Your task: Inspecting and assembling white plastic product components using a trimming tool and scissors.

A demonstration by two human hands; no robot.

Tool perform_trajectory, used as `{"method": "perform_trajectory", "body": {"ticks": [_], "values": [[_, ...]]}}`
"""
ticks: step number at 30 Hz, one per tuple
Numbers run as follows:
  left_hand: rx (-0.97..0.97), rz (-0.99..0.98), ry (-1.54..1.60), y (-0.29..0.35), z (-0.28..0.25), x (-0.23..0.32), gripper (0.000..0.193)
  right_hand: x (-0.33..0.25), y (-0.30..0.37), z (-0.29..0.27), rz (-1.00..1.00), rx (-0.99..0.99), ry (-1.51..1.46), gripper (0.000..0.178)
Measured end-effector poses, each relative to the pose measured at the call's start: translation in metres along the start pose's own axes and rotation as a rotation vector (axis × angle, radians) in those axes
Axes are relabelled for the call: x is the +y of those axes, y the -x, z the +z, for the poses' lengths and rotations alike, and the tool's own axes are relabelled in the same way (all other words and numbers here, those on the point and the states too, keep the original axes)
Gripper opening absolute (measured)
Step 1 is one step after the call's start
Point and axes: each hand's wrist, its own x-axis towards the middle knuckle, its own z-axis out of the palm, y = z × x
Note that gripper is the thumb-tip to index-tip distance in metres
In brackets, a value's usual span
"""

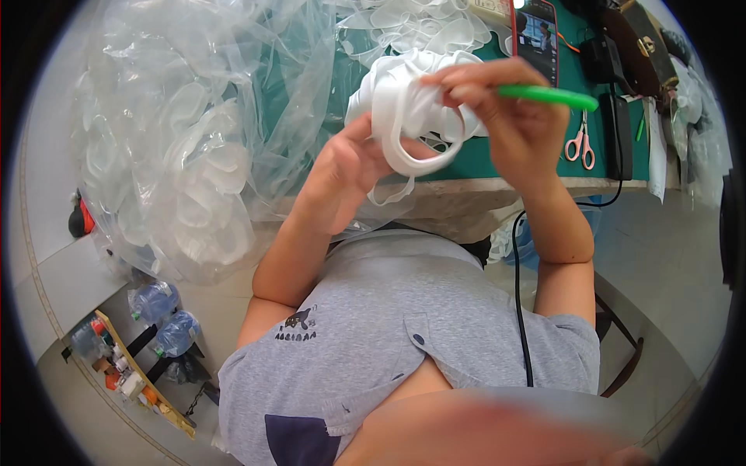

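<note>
In front of my chest, above the front edge of the green table top, I hold a soft white ring-shaped piece. My left hand grips its left side, with some fingers hidden behind it. My right hand is closed around a slim tool with a bright green handle. The handle sticks out to the right; its working end is hidden, so its exact kind does not show. The right fingertips are at the ring's upper right rim. Thin white strips hang below the ring.
A pile of white pieces lies beyond my hands. Large clear plastic bags with white pieces fill the left. On the right are pink-handled scissors, a phone, a black power strip and a black cable running down past me.
</note>
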Motion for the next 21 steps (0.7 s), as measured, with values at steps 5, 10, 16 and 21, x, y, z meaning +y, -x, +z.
{"method": "perform_trajectory", "body": {"ticks": [5, 10, 16, 21], "values": [[0.179, -0.044, -0.170, -0.008, 0.006, -0.001, 0.048, 0.000, 0.008, -0.002, 0.065, -0.176, 0.134, 0.010], [0.220, 0.031, -0.040, -0.009, -0.004, -0.006, 0.032, -0.005, 0.001, -0.012, -0.100, -0.245, 0.300, 0.011], [0.293, 0.013, 0.075, -0.004, 0.004, -0.003, 0.024, 0.003, 0.008, 0.000, -0.564, -0.311, 0.748, 0.040], [0.248, 0.008, 0.077, -0.005, 0.000, -0.005, 0.021, 0.008, 0.010, 0.009, -0.686, -0.191, 0.889, 0.040]]}}
